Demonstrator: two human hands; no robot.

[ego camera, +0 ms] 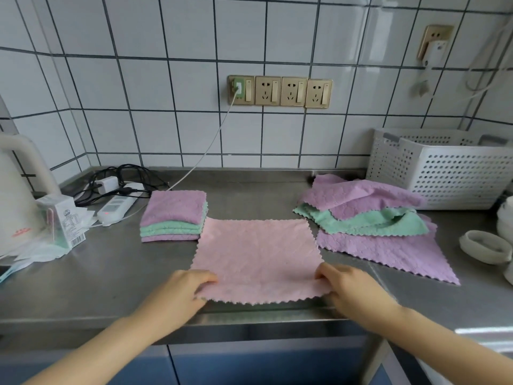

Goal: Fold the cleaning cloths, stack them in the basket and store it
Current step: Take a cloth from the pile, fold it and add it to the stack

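A pink cloth (256, 254) lies spread flat on the steel counter (111, 273) in front of me. My left hand (180, 293) pinches its near left corner and my right hand (352, 287) pinches its near right corner, the near edge lifted slightly. A stack of folded purple and green cloths (173, 218) sits to the left behind it. A heap of unfolded purple and green cloths (374, 220) lies to the right. The white perforated basket (444, 173) stands at the back right against the wall.
A white kettle (16, 201), a small carton (62, 218), a power strip (116, 207) and tangled cables sit at the left. White round objects (484, 247) sit at the right edge. Wall sockets (280, 91) with a plugged cable are behind.
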